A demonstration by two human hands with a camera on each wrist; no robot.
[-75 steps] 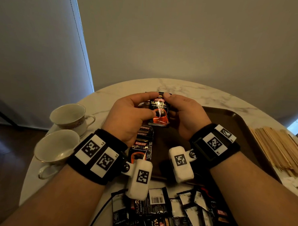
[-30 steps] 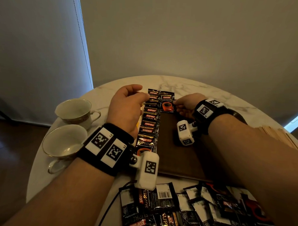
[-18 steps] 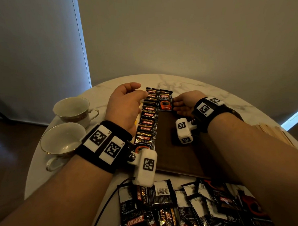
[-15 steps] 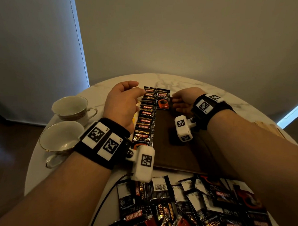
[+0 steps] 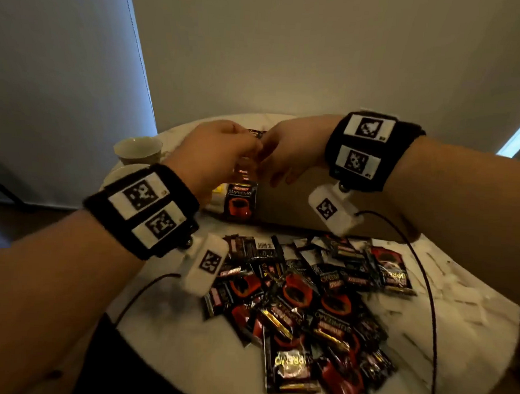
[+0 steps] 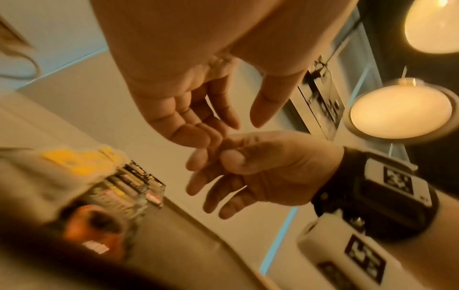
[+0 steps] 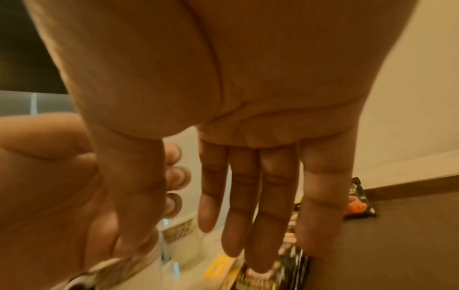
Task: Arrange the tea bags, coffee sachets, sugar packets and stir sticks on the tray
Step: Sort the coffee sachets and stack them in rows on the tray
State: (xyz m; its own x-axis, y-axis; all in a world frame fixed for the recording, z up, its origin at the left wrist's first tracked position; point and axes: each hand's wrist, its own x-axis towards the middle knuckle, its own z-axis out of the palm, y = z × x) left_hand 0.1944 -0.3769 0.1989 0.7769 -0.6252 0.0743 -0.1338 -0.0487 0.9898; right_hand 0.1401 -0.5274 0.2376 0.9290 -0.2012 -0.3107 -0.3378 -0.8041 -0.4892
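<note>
Dozens of loose coffee sachets (image 5: 304, 306) litter the near bench (image 5: 468, 319): light, slick foil, probably best pinched at a flat sealed edge. Beyond, an overlapped row (image 5: 242, 193) lies on the tray (image 5: 285, 207). Left hand (image 5: 216, 153) and right hand (image 5: 290, 147) hover relaxed, empty.

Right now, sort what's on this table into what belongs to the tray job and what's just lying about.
Belongs to the job:
- tray
- row of coffee sachets along the tray's left side
- loose pile of coffee sachets on the near table
- yellow packets left of the row

Just lying about:
- teacup at the far left
- wrist camera cable

Both hands hold nothing.
</note>
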